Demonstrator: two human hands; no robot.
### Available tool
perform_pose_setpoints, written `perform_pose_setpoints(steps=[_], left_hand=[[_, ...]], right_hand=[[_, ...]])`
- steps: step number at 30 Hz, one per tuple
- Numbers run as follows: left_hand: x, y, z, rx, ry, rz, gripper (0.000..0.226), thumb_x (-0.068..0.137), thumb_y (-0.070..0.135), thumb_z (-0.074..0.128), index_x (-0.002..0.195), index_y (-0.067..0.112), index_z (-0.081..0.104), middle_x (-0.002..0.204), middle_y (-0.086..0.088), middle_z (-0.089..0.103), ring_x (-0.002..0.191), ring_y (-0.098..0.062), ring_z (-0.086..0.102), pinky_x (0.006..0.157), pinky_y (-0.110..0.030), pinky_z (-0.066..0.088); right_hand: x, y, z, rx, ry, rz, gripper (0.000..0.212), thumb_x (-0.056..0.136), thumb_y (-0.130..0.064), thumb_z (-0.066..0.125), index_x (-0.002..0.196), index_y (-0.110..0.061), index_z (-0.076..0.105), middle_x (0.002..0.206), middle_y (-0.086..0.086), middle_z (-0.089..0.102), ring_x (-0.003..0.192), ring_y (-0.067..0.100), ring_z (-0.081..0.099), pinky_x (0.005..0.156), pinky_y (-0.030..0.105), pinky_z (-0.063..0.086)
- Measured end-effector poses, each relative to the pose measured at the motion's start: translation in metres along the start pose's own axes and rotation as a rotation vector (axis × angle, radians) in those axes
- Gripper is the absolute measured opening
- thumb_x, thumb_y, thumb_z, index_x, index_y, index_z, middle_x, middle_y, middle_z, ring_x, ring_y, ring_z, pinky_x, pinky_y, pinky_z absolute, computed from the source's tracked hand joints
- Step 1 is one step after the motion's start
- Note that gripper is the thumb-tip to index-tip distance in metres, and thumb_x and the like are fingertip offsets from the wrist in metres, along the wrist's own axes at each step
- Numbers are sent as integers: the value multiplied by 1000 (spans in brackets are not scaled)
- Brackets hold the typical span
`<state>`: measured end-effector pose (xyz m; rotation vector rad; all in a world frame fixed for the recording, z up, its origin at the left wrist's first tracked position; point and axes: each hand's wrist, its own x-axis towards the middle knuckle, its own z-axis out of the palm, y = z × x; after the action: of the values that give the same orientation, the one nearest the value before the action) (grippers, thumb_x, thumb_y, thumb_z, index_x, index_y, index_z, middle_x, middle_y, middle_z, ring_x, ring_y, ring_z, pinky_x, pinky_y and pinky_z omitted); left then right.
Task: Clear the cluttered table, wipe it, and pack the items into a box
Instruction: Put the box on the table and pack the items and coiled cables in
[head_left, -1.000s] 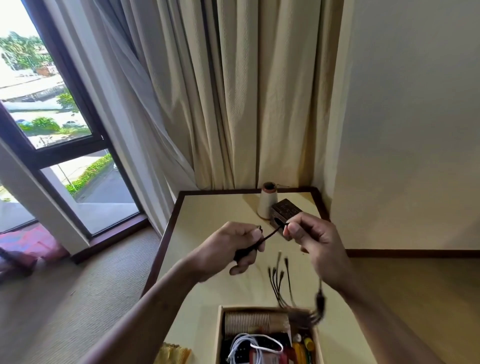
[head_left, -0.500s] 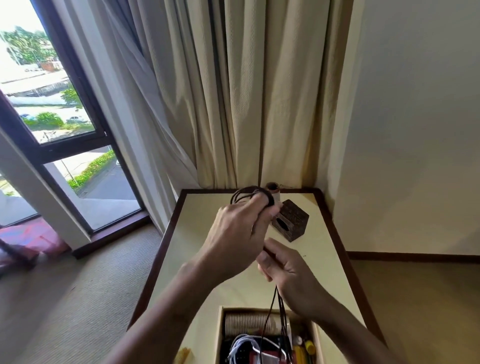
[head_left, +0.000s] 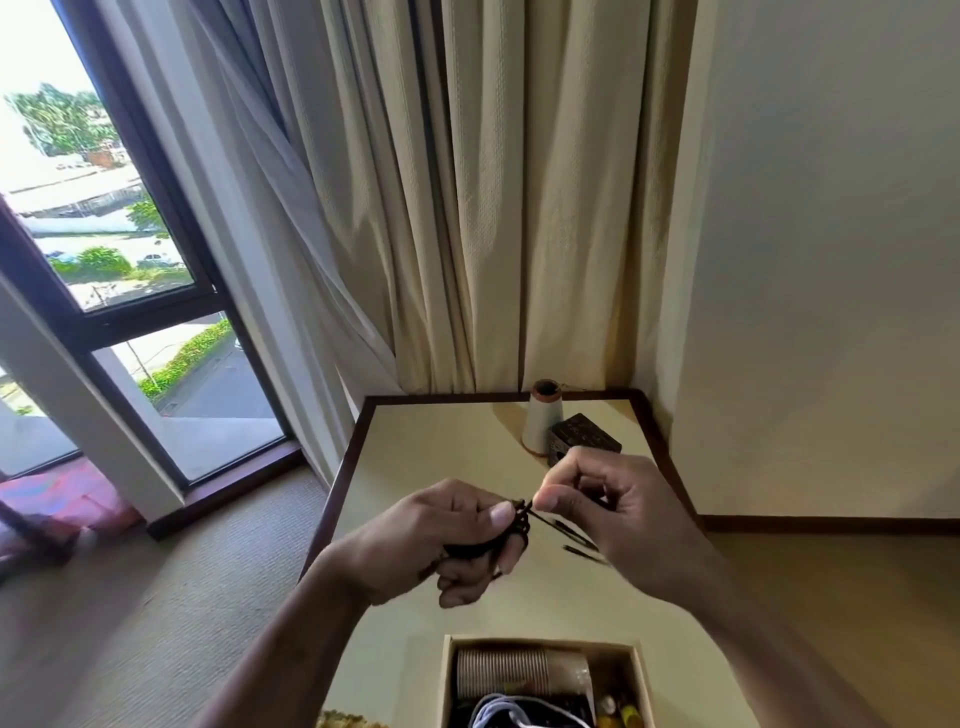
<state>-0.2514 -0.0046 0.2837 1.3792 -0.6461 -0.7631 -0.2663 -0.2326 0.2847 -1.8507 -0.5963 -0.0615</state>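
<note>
- The black cable (head_left: 521, 522) looks light, thin and floppy; by judgement its loops will spring apart unless squeezed across the middle, so the coil itself, not a trailing end, is the place to take hold
- It shows as a small dark coil of several loops, with thin loose ends trailing right, too blurred to tell their tips
- It is held in the air above the tabletop (head_left: 441, 457), between both hands, beyond the box (head_left: 540, 643)
- The left hand (head_left: 447, 538) grasps the coil, fingers curled under it and thumb pressed on top
- The right hand (head_left: 610, 499) pinches one strand just beside the coil, between thumb and forefinger, a grip that likely suits guiding the strand rather than bearing weight
- The open box at the near edge holds stacked paper cups (head_left: 519, 673) and a white cord (head_left: 506, 709)
- A thread cone (head_left: 542, 421) and a dark wooden block (head_left: 584, 441) stand just beside each other at the far edge, not yet packed
</note>
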Motion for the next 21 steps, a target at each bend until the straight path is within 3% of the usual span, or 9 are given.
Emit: perform_pose_setpoints(steps=[2, 6, 8, 10, 12, 15, 16, 18, 21], left_hand=[[-2, -3, 11, -217, 29, 72, 30, 108, 21, 45, 87, 3, 57, 51, 1, 35, 43, -15, 42, 49, -21, 40], [13, -3, 40, -560, 366, 372, 24, 103, 20, 51, 88, 5, 61, 58, -6, 52, 55, -20, 54, 57, -26, 49], [19, 5, 45, -609, 463, 468, 22, 99, 22, 55, 91, 5, 66, 75, -15, 65, 72, -27, 63, 67, -31, 56], [24, 13, 47, -634, 460, 550, 21, 99, 20, 56, 98, 2, 65, 100, -24, 72, 96, -35, 70, 82, -36, 60], [29, 20, 47, -377, 524, 613, 21, 103, 19, 52, 104, 0, 63, 118, -25, 73, 114, -36, 70, 95, -38, 58], [29, 22, 40, 510, 708, 494, 24, 107, 27, 48, 117, 9, 61, 120, 1, 75, 108, -2, 70, 86, -18, 55], [29, 21, 35, 790, 688, 399, 27, 108, 29, 46, 124, 12, 60, 115, 10, 72, 96, 5, 68, 76, -13, 52], [27, 15, 22, 1310, 538, 190, 28, 110, 29, 42, 134, 18, 52, 108, 12, 62, 74, 1, 57, 61, -14, 45], [19, 17, 15, 1565, 360, 35, 23, 111, 34, 40, 126, 20, 49, 93, 14, 52, 65, -5, 50, 60, -17, 44]], right_hand=[[6, 2, -2, -95, 99, -51, 17, 91, -34, 71, 85, -17, 71, 70, -10, 63, 62, 7, 58, 58, 11, 41], [8, 23, 17, -72, 232, -67, 26, 105, -36, 48, 108, -22, 69, 73, -10, 57, 65, 6, 53, 62, 14, 38], [2, 31, 36, 5, 197, 72, 26, 108, -36, 39, 112, -27, 64, 73, -7, 55, 63, 4, 46, 58, 21, 37], [-5, 34, 54, 51, 115, 171, 25, 109, -34, 37, 94, -34, 57, 69, -7, 51, 59, 7, 40, 56, 29, 34], [-9, 28, 65, 15, 49, 214, 29, 110, -31, 38, 85, -41, 52, 67, -10, 49, 58, 5, 39, 57, 28, 35], [-11, 17, 66, -101, -35, 207, 31, 109, -23, 40, 84, -38, 49, 65, -11, 50, 57, 1, 40, 58, 21, 34], [-12, 15, 64, -149, -54, 195, 29, 108, -21, 41, 83, -33, 48, 65, -12, 51, 57, 2, 42, 58, 22, 34], [-14, 14, 57, -256, -79, 146, 25, 107, -21, 42, 85, -33, 45, 67, -12, 52, 60, 4, 45, 58, 25, 34], [-17, 16, 46, -452, -122, 27, 17, 105, -23, 44, 102, -40, 48, 79, -22, 53, 71, 0, 50, 60, 20, 36]])
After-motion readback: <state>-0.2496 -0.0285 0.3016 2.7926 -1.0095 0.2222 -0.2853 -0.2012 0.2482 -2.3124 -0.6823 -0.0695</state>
